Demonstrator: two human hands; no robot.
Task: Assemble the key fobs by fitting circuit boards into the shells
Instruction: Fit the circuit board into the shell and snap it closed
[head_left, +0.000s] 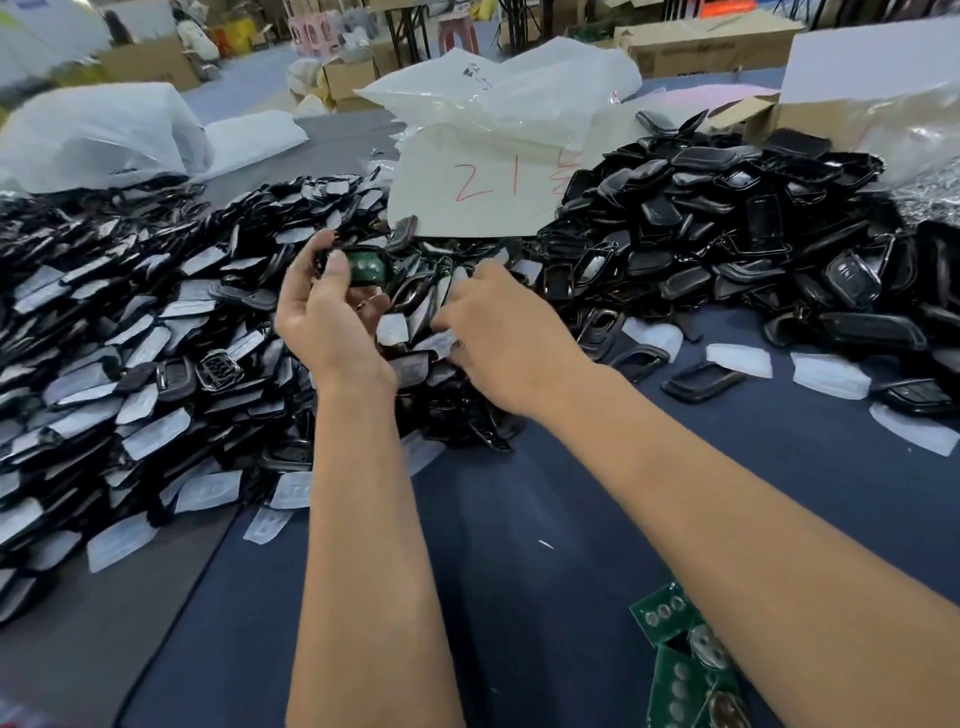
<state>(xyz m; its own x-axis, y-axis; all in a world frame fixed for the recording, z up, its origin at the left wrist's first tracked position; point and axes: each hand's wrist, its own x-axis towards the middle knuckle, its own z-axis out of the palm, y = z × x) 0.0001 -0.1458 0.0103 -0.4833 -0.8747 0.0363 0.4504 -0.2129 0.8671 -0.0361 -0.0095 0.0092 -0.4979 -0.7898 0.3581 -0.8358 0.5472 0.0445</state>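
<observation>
My left hand (322, 306) is raised over the pile and grips a black key fob shell (363, 265) with a green circuit board seated in it, thumb pressed on its near end. My right hand (498, 332) reaches down into the middle heap of shells and translucent rubber pads (395, 332), fingers curled among the parts; whether it holds one is hidden. Loose green circuit boards (675, 670) lie at the near right, partly under my right forearm.
A wide heap of black shells with pale pads (130, 364) fills the left. Another heap of black shells (727, 234) rises at the right. A white sheet marked 21 (483, 187), plastic bags (93, 135) and cardboard boxes (857, 88) stand behind. Dark blue table cloth (519, 519) lies in front.
</observation>
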